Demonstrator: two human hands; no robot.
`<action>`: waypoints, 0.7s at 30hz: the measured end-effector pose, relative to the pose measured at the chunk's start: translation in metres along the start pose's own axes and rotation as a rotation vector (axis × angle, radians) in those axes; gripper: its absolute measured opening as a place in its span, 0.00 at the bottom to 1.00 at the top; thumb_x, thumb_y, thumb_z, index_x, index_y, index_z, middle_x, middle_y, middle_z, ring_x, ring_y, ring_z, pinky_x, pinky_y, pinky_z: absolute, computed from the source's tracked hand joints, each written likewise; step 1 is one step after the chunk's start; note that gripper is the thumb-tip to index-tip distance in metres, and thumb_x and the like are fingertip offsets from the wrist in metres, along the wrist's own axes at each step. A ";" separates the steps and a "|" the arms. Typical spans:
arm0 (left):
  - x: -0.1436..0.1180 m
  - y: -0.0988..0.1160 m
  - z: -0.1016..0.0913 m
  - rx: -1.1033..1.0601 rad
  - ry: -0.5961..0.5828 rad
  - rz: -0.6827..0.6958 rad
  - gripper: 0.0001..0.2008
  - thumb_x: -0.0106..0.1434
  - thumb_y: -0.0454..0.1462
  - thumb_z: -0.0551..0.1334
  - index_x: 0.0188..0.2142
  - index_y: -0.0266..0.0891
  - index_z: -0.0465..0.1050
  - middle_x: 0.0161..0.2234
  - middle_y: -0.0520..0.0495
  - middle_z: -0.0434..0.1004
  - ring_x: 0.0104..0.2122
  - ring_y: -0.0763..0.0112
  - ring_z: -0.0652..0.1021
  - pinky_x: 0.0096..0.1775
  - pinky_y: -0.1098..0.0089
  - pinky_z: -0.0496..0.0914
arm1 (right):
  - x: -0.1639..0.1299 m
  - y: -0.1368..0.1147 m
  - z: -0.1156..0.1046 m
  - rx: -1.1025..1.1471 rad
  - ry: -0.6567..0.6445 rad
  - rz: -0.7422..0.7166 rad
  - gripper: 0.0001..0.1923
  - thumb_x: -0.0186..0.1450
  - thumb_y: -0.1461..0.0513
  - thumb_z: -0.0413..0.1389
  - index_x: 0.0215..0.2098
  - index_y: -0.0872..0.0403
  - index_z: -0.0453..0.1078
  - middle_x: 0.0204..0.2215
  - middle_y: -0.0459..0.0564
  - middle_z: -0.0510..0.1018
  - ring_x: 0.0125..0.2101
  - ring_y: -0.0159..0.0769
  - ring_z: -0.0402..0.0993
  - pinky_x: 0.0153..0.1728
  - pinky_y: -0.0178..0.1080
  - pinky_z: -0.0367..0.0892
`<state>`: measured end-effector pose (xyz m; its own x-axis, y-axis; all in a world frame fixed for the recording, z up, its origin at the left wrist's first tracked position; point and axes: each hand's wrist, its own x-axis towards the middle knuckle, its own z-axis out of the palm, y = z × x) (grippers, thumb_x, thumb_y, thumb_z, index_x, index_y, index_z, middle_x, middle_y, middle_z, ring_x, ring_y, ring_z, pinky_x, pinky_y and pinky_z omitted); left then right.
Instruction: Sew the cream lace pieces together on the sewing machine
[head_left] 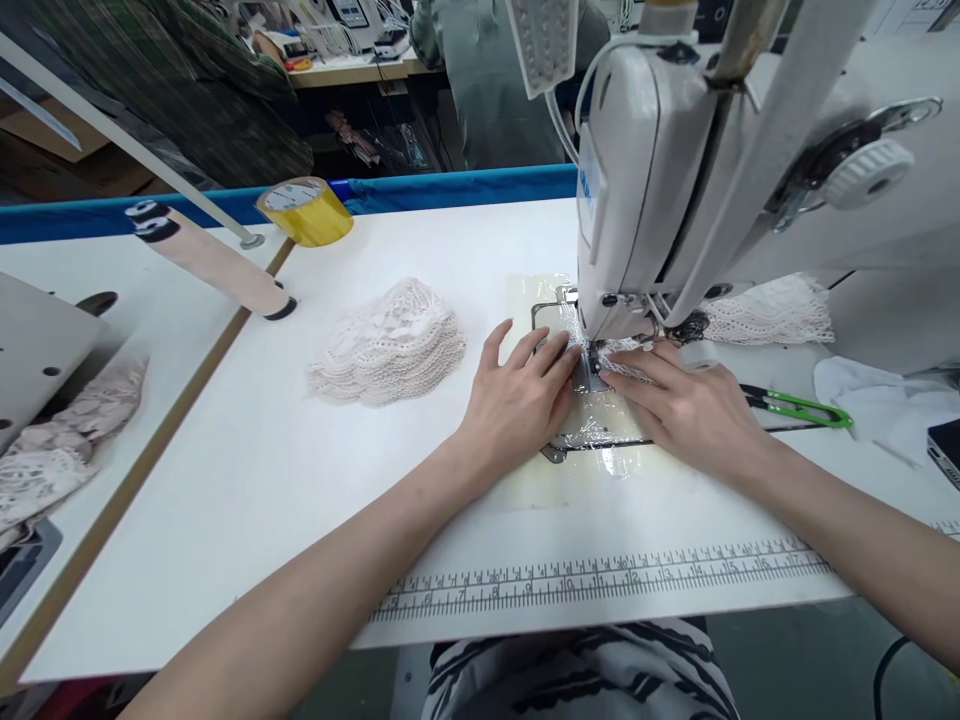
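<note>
My left hand (pixel 521 395) lies flat on the needle plate (pixel 600 425) of the white sewing machine (pixel 675 190), fingers spread toward the presser foot. My right hand (pixel 686 400) presses a small white lace piece (pixel 626 362) down at the foot, fingertips on the lace. The plate is covered with clear film. A stack of white lace pieces (pixel 390 345) rests on the white table (pixel 262 470) to the left of my left hand.
More lace (pixel 772 310) lies behind the machine arm. Green thread snips (pixel 799 405) and a white cloth (pixel 874 405) sit at right. Yellow tape roll (pixel 306 208), a pink tube (pixel 214 262), lace on the neighbouring table (pixel 67 430), a printed ruler (pixel 600 580), another person (pixel 495 80) behind.
</note>
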<state>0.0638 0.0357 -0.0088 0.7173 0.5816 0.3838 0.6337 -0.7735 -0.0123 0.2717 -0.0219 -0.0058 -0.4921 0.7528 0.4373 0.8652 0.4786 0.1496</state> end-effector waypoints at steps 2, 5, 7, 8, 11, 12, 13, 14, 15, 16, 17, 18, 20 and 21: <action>0.000 0.000 0.000 -0.009 -0.002 -0.007 0.18 0.68 0.36 0.51 0.55 0.37 0.67 0.54 0.42 0.71 0.55 0.56 0.69 0.59 0.47 0.53 | -0.001 0.000 -0.001 -0.001 -0.013 0.018 0.16 0.66 0.68 0.50 0.48 0.53 0.74 0.48 0.50 0.77 0.44 0.42 0.73 0.47 0.45 0.66; -0.001 0.000 0.000 -0.020 0.011 0.000 0.17 0.68 0.36 0.51 0.55 0.37 0.67 0.53 0.42 0.72 0.55 0.58 0.70 0.60 0.49 0.53 | -0.002 -0.001 0.000 -0.002 -0.049 0.053 0.17 0.66 0.67 0.50 0.50 0.55 0.73 0.50 0.52 0.76 0.46 0.44 0.72 0.47 0.46 0.66; -0.001 0.000 -0.001 -0.032 0.031 0.011 0.16 0.68 0.36 0.52 0.54 0.37 0.67 0.52 0.43 0.73 0.54 0.59 0.71 0.59 0.50 0.54 | -0.002 -0.001 0.002 0.024 -0.074 0.073 0.18 0.66 0.68 0.49 0.52 0.58 0.71 0.49 0.55 0.76 0.46 0.45 0.72 0.47 0.47 0.66; -0.002 0.000 -0.001 -0.042 0.043 0.017 0.16 0.68 0.36 0.52 0.54 0.37 0.67 0.51 0.44 0.74 0.53 0.60 0.71 0.59 0.51 0.55 | -0.002 -0.001 0.002 0.052 -0.081 0.087 0.18 0.66 0.68 0.48 0.53 0.59 0.70 0.48 0.56 0.77 0.46 0.46 0.73 0.47 0.48 0.66; -0.003 0.003 -0.003 -0.120 0.068 0.035 0.16 0.67 0.35 0.55 0.53 0.36 0.67 0.48 0.44 0.76 0.49 0.62 0.74 0.55 0.54 0.60 | -0.001 -0.001 -0.002 0.293 -0.086 0.187 0.18 0.67 0.67 0.47 0.52 0.59 0.71 0.44 0.57 0.79 0.45 0.47 0.73 0.44 0.49 0.68; -0.003 0.004 -0.004 -0.177 0.073 0.041 0.16 0.66 0.35 0.56 0.53 0.37 0.67 0.48 0.44 0.75 0.48 0.61 0.74 0.54 0.54 0.62 | 0.000 -0.001 -0.005 0.457 -0.097 0.241 0.16 0.67 0.65 0.49 0.49 0.57 0.73 0.42 0.55 0.79 0.44 0.46 0.74 0.43 0.48 0.69; -0.004 0.004 -0.005 -0.258 0.075 0.044 0.16 0.65 0.35 0.58 0.52 0.37 0.67 0.48 0.43 0.75 0.48 0.61 0.73 0.52 0.55 0.63 | 0.001 0.000 -0.010 0.651 -0.125 0.302 0.13 0.67 0.63 0.51 0.45 0.55 0.75 0.39 0.53 0.80 0.42 0.44 0.75 0.41 0.46 0.69; -0.004 0.005 -0.006 -0.367 0.075 0.046 0.15 0.64 0.34 0.59 0.50 0.38 0.69 0.49 0.43 0.73 0.49 0.60 0.72 0.51 0.56 0.64 | 0.003 0.000 -0.014 0.852 -0.161 0.366 0.10 0.65 0.60 0.55 0.40 0.53 0.77 0.36 0.51 0.80 0.39 0.42 0.75 0.40 0.43 0.70; -0.004 0.005 -0.008 -0.505 0.067 0.045 0.12 0.62 0.34 0.60 0.46 0.39 0.71 0.50 0.43 0.72 0.50 0.60 0.72 0.50 0.57 0.65 | 0.004 0.000 -0.019 1.034 -0.201 0.430 0.07 0.62 0.58 0.59 0.35 0.52 0.77 0.34 0.49 0.80 0.37 0.39 0.76 0.39 0.41 0.70; -0.005 0.005 -0.010 -0.663 0.044 0.034 0.09 0.62 0.35 0.61 0.42 0.39 0.73 0.50 0.43 0.72 0.50 0.61 0.72 0.50 0.58 0.66 | 0.005 0.000 -0.023 1.182 -0.236 0.493 0.07 0.59 0.56 0.62 0.32 0.51 0.76 0.32 0.47 0.80 0.35 0.38 0.75 0.37 0.40 0.70; -0.005 0.005 -0.013 -0.824 0.007 0.009 0.05 0.62 0.35 0.61 0.38 0.39 0.73 0.49 0.43 0.72 0.48 0.62 0.72 0.49 0.59 0.67 | 0.006 0.000 -0.027 1.291 -0.262 0.549 0.08 0.56 0.55 0.64 0.31 0.51 0.76 0.31 0.46 0.79 0.34 0.37 0.75 0.36 0.39 0.70; -0.006 0.004 -0.017 -0.975 -0.043 -0.032 0.04 0.62 0.37 0.61 0.36 0.39 0.73 0.47 0.44 0.72 0.46 0.64 0.74 0.48 0.61 0.68 | 0.007 0.000 -0.029 1.369 -0.276 0.590 0.10 0.55 0.55 0.65 0.32 0.51 0.76 0.31 0.46 0.78 0.34 0.36 0.75 0.36 0.39 0.70; -0.007 0.002 -0.026 -1.217 -0.157 -0.143 0.07 0.64 0.40 0.59 0.35 0.38 0.70 0.40 0.46 0.73 0.38 0.69 0.75 0.41 0.65 0.71 | 0.007 -0.002 -0.031 1.477 -0.296 0.630 0.13 0.54 0.55 0.66 0.36 0.51 0.75 0.33 0.47 0.77 0.34 0.36 0.74 0.36 0.39 0.69; -0.008 0.000 -0.030 -1.301 -0.204 -0.197 0.09 0.64 0.42 0.58 0.35 0.38 0.68 0.37 0.47 0.73 0.35 0.71 0.74 0.37 0.67 0.71 | 0.008 -0.003 -0.031 1.517 -0.309 0.639 0.16 0.53 0.56 0.67 0.39 0.50 0.74 0.34 0.47 0.77 0.34 0.36 0.73 0.36 0.39 0.69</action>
<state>0.0492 0.0229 0.0158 0.7491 0.6493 0.1314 0.0769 -0.2822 0.9563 0.2677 -0.0313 0.0243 -0.2806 0.9521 -0.1214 0.1407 -0.0843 -0.9865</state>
